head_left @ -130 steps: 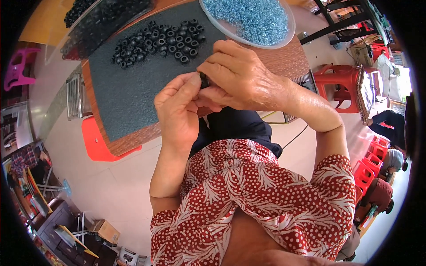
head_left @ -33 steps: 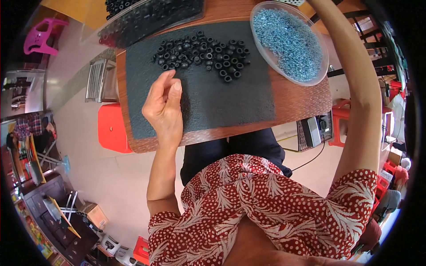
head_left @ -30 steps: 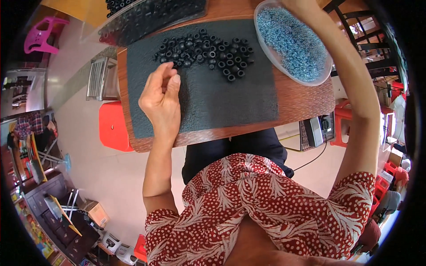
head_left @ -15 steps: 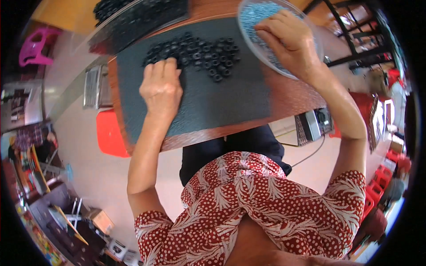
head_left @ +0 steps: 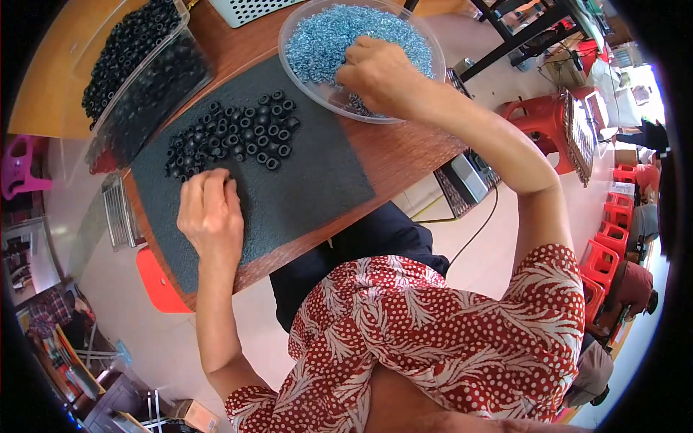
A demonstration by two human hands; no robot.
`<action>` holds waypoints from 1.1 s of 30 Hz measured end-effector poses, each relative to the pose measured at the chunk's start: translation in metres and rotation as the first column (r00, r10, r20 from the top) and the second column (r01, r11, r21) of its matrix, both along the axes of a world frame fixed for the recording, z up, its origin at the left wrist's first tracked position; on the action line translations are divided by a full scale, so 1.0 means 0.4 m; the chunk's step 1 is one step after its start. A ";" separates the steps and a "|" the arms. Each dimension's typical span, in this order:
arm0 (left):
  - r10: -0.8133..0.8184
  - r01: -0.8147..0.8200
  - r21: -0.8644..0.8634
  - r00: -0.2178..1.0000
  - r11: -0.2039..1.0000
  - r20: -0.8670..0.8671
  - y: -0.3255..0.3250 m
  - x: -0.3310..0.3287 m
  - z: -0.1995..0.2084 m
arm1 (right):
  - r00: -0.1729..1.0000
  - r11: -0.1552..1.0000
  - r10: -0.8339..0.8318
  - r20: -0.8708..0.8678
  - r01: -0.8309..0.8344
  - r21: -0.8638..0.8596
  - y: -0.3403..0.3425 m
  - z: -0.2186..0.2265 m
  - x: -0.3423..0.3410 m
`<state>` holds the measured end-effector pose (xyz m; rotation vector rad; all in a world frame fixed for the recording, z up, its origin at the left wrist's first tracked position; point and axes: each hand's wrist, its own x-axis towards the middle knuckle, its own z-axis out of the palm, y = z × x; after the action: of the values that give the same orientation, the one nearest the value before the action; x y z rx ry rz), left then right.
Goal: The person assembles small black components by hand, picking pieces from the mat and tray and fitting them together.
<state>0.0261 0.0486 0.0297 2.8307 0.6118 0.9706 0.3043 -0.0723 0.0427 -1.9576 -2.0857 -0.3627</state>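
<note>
On the dark grey mat (head_left: 303,195) lies a loose pile of black ring-shaped pieces (head_left: 249,130), each with a hole. My left hand (head_left: 211,216) rests at the pile's near left edge, fingers curled down together; what they hold, if anything, is hidden. To the right, a round clear plastic tub (head_left: 317,96) contains many small shiny blue pieces (head_left: 325,43). Over its near part is my right hand (head_left: 379,76), fingers bent and pressed together among the pieces. Its fingertips are partly hidden, and I cannot make out what is between them.
A clear box (head_left: 162,94) heaped with black rings stands at the table's far left. Behind the mat is a white perforated basket (head_left: 253,9). Red stools (head_left: 541,119) stand to the right, and a red seat (head_left: 155,281) is below the table's left edge.
The whole view has swung, so table, mat and tub appear further left and the white basket has come into sight. My right hand stays at the tub, my left at the pile.
</note>
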 end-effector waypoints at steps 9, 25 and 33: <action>0.001 -0.002 -0.022 1.000 1.000 -0.022 -0.050 -0.021 -0.018 | 0.992 0.999 -0.026 -0.126 0.031 0.036 -0.009 -0.005 0.015; 0.027 -0.022 -0.072 0.997 0.997 0.072 -0.065 -0.012 -0.031 | 0.995 0.995 0.087 -0.038 -0.085 0.042 0.057 -0.031 -0.019; 0.073 -0.062 -0.134 0.994 0.989 0.077 -0.076 -0.014 -0.028 | 0.986 0.985 0.166 -0.031 -0.164 0.053 0.075 -0.034 -0.009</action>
<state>0.0205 0.0181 0.0184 2.6576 0.7376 1.0107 0.3007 -0.0422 0.0289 -1.7360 -2.1751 -0.3401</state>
